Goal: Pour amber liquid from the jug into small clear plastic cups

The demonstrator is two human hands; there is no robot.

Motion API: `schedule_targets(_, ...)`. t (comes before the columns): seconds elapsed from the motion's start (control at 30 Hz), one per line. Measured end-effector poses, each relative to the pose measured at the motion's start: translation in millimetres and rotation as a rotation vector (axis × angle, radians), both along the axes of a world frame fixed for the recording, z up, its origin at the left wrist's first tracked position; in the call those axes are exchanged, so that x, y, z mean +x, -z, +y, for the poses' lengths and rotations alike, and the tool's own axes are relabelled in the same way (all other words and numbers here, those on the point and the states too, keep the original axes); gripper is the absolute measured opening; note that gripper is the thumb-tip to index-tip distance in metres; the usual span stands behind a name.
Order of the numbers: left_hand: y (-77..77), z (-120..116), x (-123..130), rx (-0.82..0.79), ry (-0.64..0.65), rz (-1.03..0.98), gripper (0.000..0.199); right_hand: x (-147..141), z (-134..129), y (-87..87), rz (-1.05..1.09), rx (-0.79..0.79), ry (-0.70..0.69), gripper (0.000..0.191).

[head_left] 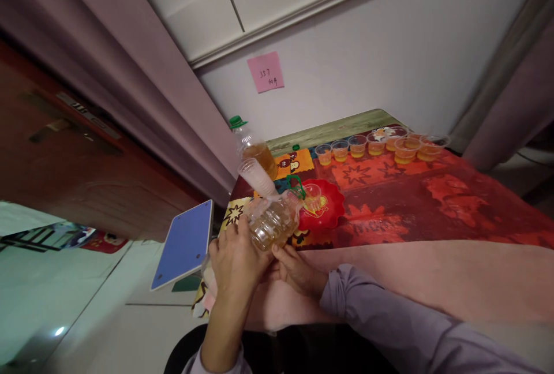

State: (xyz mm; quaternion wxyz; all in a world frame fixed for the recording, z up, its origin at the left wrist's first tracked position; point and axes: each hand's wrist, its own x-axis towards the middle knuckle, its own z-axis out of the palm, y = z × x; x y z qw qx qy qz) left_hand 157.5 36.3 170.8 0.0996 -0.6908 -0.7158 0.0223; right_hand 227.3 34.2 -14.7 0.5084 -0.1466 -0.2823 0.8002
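Head view: left hand, one, fingers wrapped over the side of a tilted bottle, gripping it. Right hand, one, thumb pressed to the lower side of the same bottle, the other fingers partly hidden beneath, holding it from below.

Tilted bottle: clear, holding pale yellow liquid; held at the near left part of the table, neck pointing right and away from the person. Green handle at the neck.

Single cup: clear, in a red dish with a scalloped rim, at the bottle's mouth. Contact between cup and mouth, and any flow, cannot be told.

Cup stack: clear, nested, just behind the tilted bottle. Second bottle: green cap on, amber liquid inside, behind the stack. Loose cap: green, on the table to the right of the second bottle.

Filled cups: clear, yellow-orange liquid low in each, in a row along the far side, bunched at the right end.

Tablecloth: red, patterned, with orange and yellow patches toward the left. Blue board: left of the table. Pink note: handwritten, on the wall behind.
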Motion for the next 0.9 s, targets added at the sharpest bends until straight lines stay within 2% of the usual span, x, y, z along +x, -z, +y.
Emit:
schedule_targets(0.67, -7.5, -3.5, 7.1, -0.047, -0.032, 0.037, 0.072, 1.7, -2.2, -5.6, -0.002, -0.013, -0.011, 0.074)
schedule_targets(0.9, -4.6, -2.5, 4.3, -0.024, -0.010, 0.025, 0.072, 1.0, -2.8, -6.8, 0.019, -0.021, -0.005, 0.072)
